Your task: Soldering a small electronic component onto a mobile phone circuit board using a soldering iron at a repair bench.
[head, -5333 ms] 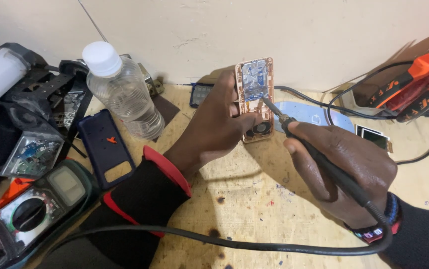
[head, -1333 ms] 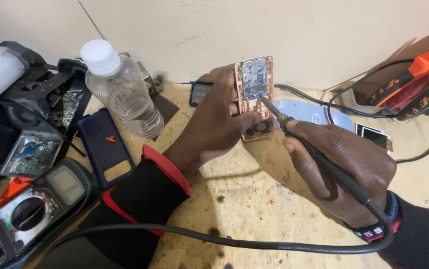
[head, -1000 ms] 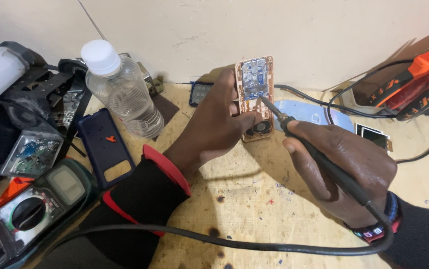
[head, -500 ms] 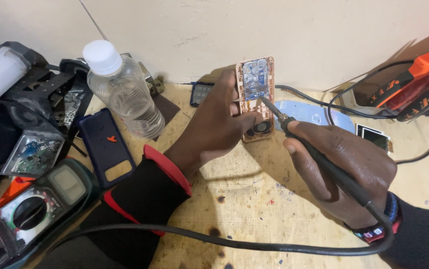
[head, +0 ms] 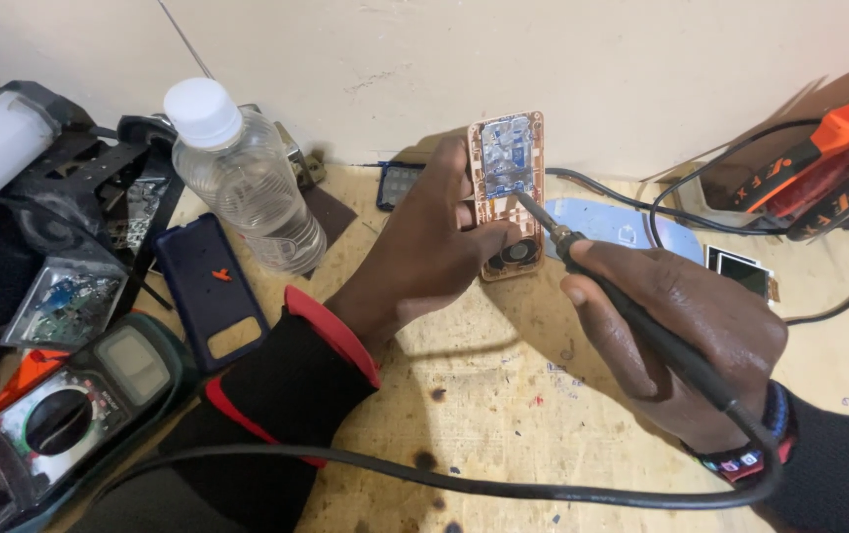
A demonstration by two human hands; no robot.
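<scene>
Your left hand (head: 434,247) holds the orange phone frame (head: 506,192) upright near the far wall. Your right hand (head: 676,341) grips the soldering iron (head: 631,316), tip touching the frame's middle. A bottle (head: 247,183) stands left on the tabletop (head: 503,415), beside a multimeter (head: 59,415).

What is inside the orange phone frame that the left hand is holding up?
Inside the orange phone frame sit a bluish circuit board up top and a round dark part at the bottom. The soldering iron tip touches its middle; left hand fingers cover its left edge.
</scene>
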